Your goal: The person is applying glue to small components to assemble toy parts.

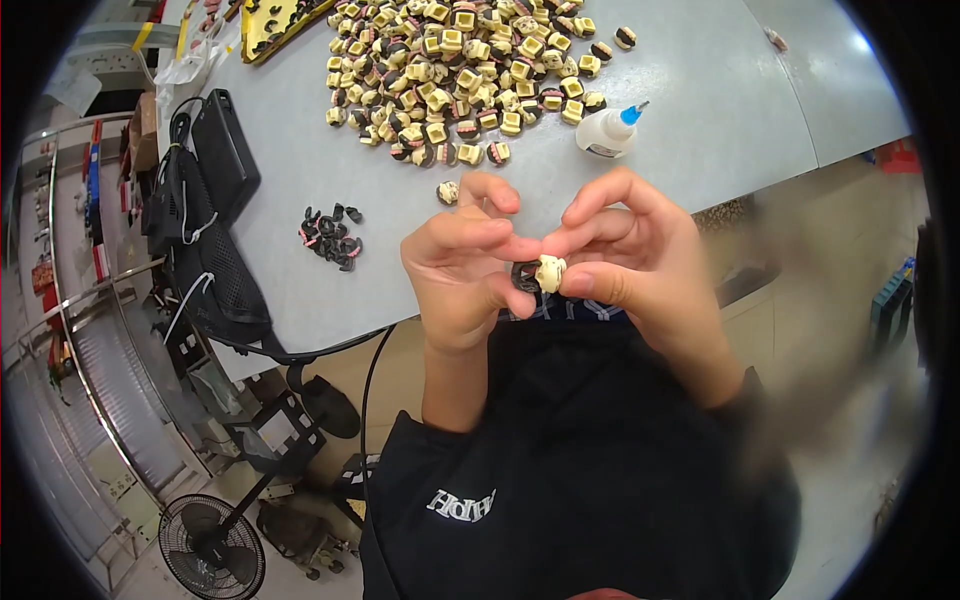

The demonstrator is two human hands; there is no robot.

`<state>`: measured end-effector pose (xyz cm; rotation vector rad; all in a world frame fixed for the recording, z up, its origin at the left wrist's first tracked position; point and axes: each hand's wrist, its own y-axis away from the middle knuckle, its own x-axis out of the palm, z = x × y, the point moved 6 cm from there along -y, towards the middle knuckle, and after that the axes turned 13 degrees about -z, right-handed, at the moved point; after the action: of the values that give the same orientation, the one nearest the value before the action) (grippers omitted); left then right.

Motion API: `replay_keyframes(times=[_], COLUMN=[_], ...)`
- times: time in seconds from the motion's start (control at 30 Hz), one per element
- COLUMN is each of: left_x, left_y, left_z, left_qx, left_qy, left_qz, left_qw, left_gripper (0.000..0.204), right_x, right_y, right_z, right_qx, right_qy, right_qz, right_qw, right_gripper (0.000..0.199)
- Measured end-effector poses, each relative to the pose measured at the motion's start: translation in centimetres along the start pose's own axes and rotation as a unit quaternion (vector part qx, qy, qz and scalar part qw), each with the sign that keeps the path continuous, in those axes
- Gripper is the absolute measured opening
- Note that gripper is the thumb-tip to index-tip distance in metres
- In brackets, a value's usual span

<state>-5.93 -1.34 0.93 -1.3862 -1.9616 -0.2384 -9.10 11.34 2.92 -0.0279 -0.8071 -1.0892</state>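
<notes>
Close to my body, my left hand (452,265) pinches a small black curved plastic piece (523,277) between thumb and fingers. My right hand (655,255) has its thumb and forefinger closed on a small cream-coloured plastic piece (551,273) with dark specks. The two pieces touch each other between my fingertips; whether they are joined, I cannot tell. One cream-and-dark piece (447,192) lies on the table just beyond my left hand. Past my right hand, a white squeeze bottle (605,132) with a blue nozzle cap stands on the table.
A big heap of cream, black and pink small parts (450,80) covers the far middle of the grey table (700,110). Loose black-and-pink pieces (332,238) lie at left, beside a black box (228,150) with cables. A yellow tray (291,38) sits far left; a fan (210,548) stands below.
</notes>
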Motion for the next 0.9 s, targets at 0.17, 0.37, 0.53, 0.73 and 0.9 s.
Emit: replay_keyframes(times=[0.17,0.37,0.53,0.73,0.9], left_x=[0.1,0.6,1.2,1.7,1.8], left_y=[0.2,0.2,0.1,0.1,0.1], left_z=[0.0,-0.4,-0.7,-0.5,-0.4], left_qx=[0.013,0.063,0.104,0.094,0.097], left_qy=[-0.038,-0.123,-0.171,-0.201,-0.212], left_qz=[-0.015,-0.011,0.007,0.039,0.042], left_qw=[0.999,0.99,0.98,0.974,0.972], left_gripper=[0.045,0.042,0.038,0.037,0.039], right_x=[-0.2,-0.6,-1.3,-1.7,-2.0], right_y=[-0.2,-0.4,-0.3,-0.3,-0.6], right_z=[-0.2,0.3,-0.1,-0.9,-2.0], right_qx=[0.018,0.062,0.111,0.119,0.128], right_qy=[0.011,0.019,-0.011,-0.081,-0.101], right_qz=[0.009,0.029,0.036,0.072,0.076], right_qw=[1.0,0.997,0.993,0.987,0.984], right_gripper=[0.03,0.034,0.04,0.043,0.045])
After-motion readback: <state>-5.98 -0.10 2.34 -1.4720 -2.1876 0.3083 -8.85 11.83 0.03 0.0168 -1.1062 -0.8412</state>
